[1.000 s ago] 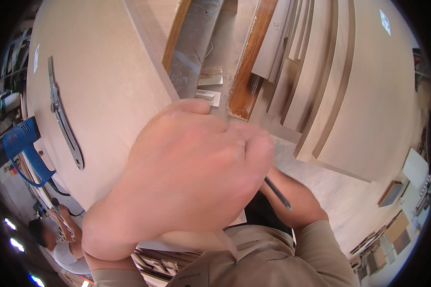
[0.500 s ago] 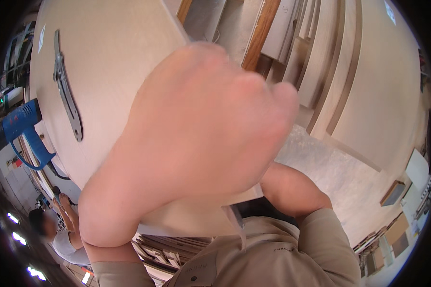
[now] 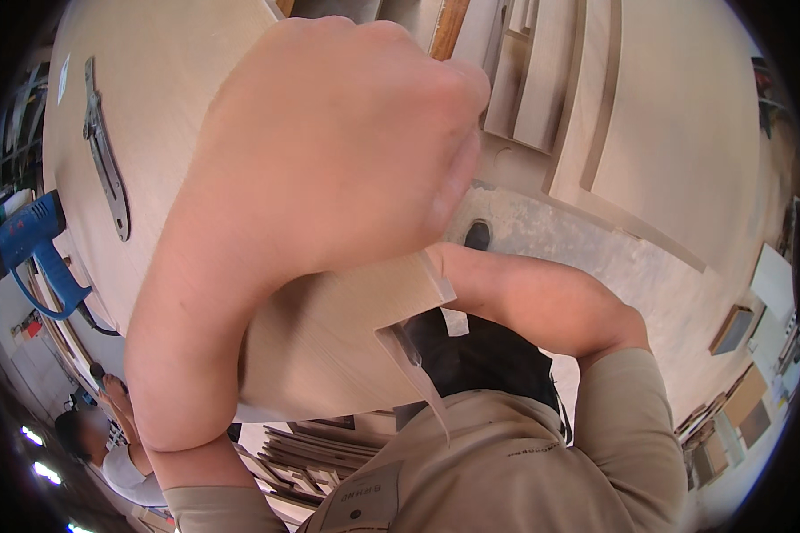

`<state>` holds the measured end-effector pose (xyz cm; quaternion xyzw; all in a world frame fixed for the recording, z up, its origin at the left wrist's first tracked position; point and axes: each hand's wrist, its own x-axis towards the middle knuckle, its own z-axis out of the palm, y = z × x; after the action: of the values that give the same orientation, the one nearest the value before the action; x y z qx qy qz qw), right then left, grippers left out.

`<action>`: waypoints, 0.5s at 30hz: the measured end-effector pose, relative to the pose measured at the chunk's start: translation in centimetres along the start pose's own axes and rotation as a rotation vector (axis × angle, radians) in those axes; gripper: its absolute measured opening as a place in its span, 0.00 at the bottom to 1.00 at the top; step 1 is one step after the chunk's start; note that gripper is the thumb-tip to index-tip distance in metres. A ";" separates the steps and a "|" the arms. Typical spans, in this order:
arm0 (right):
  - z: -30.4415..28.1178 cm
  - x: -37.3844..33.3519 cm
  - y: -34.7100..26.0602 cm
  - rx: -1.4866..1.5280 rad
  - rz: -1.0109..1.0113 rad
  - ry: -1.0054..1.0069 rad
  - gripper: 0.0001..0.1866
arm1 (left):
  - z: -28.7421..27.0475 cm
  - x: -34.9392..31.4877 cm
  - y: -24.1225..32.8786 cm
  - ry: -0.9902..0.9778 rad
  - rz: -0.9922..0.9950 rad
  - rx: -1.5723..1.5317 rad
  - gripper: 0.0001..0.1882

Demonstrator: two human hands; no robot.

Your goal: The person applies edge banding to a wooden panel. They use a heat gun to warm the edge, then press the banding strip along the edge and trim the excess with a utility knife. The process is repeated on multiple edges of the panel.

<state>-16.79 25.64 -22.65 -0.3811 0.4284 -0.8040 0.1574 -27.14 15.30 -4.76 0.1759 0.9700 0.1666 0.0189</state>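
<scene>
My left hand fills the middle of the view, close up, its fingers curled into a fist over a light wooden board. Whatever it may hold is hidden beneath it. My right forearm reaches inward from the right and passes behind the left hand and the board's corner. The right hand itself is covered, so its fingers do not show. From the near edge of the board a thin, torn-looking strip dangles toward my shirt.
A dark slotted metal bar lies on a wooden panel at the left, with a blue heat gun beside it. Stepped wooden panels stand at the right. Stacked boards lie below. Another person works at lower left.
My left fist has shifted up and left in the view, uncovering more of the board and of my right forearm. A dark shoe tip on the floor now shows.
</scene>
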 end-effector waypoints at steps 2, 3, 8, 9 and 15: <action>-0.8 -0.3 -1.1 0.001 0.075 -0.098 0.16 | -0.1 0.0 0.0 -0.005 0.010 0.009 0.07; -1.6 -0.5 -1.7 -0.007 0.126 -0.174 0.17 | -0.1 0.0 0.0 0.004 0.016 0.029 0.07; -4.1 1.4 -2.8 0.185 0.431 -0.273 0.15 | -0.1 0.2 0.0 0.033 0.030 -0.015 0.06; -4.1 1.9 -3.0 0.105 0.325 -0.254 0.14 | -0.1 0.2 -0.1 0.041 0.037 -0.023 0.07; -4.7 2.7 -4.5 -0.138 0.152 -0.269 0.11 | 0.0 0.0 -0.1 0.034 0.033 -0.011 0.08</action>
<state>-21.81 29.35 -19.33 -0.4616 0.4852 -0.7004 0.2470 -27.22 15.23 -4.82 0.1888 0.9663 0.1752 0.0005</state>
